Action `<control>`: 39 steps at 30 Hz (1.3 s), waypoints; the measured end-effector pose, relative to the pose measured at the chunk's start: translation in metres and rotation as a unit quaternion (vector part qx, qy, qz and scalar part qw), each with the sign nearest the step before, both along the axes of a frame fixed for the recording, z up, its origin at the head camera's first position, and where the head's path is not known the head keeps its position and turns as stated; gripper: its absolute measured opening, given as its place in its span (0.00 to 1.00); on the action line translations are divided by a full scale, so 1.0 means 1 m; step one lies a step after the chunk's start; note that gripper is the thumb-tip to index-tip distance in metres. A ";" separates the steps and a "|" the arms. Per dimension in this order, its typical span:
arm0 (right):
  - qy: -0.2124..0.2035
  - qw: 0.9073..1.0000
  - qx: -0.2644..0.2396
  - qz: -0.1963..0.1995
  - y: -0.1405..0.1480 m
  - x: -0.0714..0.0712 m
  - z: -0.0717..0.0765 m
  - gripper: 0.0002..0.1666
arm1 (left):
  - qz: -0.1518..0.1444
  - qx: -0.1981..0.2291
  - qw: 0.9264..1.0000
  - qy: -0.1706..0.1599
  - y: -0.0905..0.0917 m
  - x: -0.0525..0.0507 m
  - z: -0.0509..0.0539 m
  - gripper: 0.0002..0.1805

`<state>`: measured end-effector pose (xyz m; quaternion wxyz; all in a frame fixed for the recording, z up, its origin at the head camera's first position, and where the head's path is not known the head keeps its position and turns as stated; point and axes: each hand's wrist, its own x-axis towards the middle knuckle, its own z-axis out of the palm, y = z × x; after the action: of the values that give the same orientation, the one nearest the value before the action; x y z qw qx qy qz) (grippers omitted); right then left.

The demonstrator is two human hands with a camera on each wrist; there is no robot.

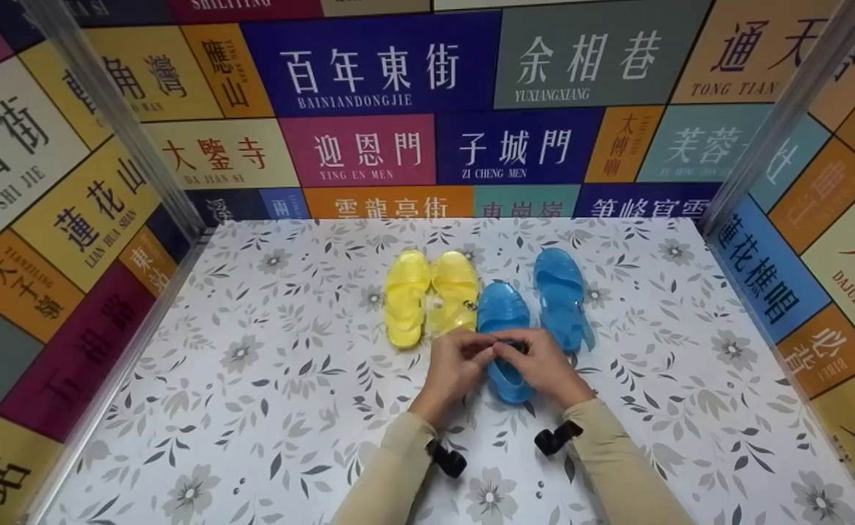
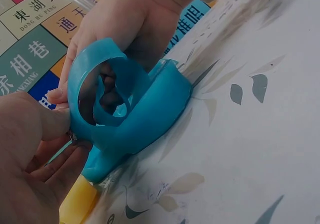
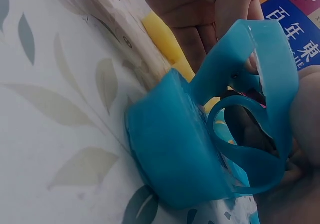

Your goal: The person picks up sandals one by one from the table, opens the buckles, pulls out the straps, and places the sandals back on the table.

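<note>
While the left hand [image 1: 460, 364] has its fingers clamped on the strap [image 2: 100, 49] of a blue sandal [image 1: 503, 305] near the buckle [image 2: 74, 136], the right hand [image 1: 544, 364] pinches the same strap. This sandal is on the tabletop [image 1: 267, 423], slightly right of midway between the side edges, toe toward the far edge. A second blue sandal [image 1: 559, 284] lies to its right; two yellow sandals [image 1: 407, 288] lie side by side to its left.

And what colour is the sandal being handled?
The sandal is blue, clearest in the head view.
</note>
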<state>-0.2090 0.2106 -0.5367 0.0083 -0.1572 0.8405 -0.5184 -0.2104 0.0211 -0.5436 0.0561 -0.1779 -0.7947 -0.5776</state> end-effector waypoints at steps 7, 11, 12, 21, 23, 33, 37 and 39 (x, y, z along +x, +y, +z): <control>0.019 0.999 -0.022 -0.025 0.000 -0.001 -0.002 0.09 | 0.000 0.011 1.000 -0.008 0.001 -0.002 -0.001 0.08; 0.022 0.999 -0.027 -0.032 0.001 -0.001 -0.003 0.08 | 0.001 0.009 1.000 -0.008 0.001 -0.001 -0.001 0.08; 0.021 0.999 -0.028 -0.032 0.001 0.000 -0.004 0.08 | 0.001 0.008 1.000 -0.007 0.001 -0.001 -0.001 0.08; 0.001 0.999 -0.038 -0.031 0.005 -0.002 -0.005 0.08 | 0.005 0.005 1.000 -0.017 0.000 0.000 -0.002 0.09; -0.001 0.999 -0.039 -0.030 0.005 -0.002 -0.005 0.08 | 0.007 0.009 1.000 -0.020 0.000 0.000 -0.002 0.08; -0.006 1.000 -0.019 -0.023 0.000 -0.001 -0.002 0.12 | 0.011 0.006 1.000 0.000 0.002 0.001 -0.001 0.08; -0.007 0.999 -0.026 -0.025 -0.001 0.000 -0.001 0.11 | 0.006 0.008 1.000 -0.001 0.002 0.001 -0.001 0.08; -0.006 0.999 -0.034 -0.027 -0.001 0.000 -0.001 0.10 | 0.004 0.008 1.000 -0.007 0.002 0.001 -0.002 0.08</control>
<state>-0.2090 0.2094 -0.5381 -0.0064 -0.1318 0.8262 -0.5478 -0.2096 0.0229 -0.5452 0.0546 -0.1708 -0.7908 -0.5853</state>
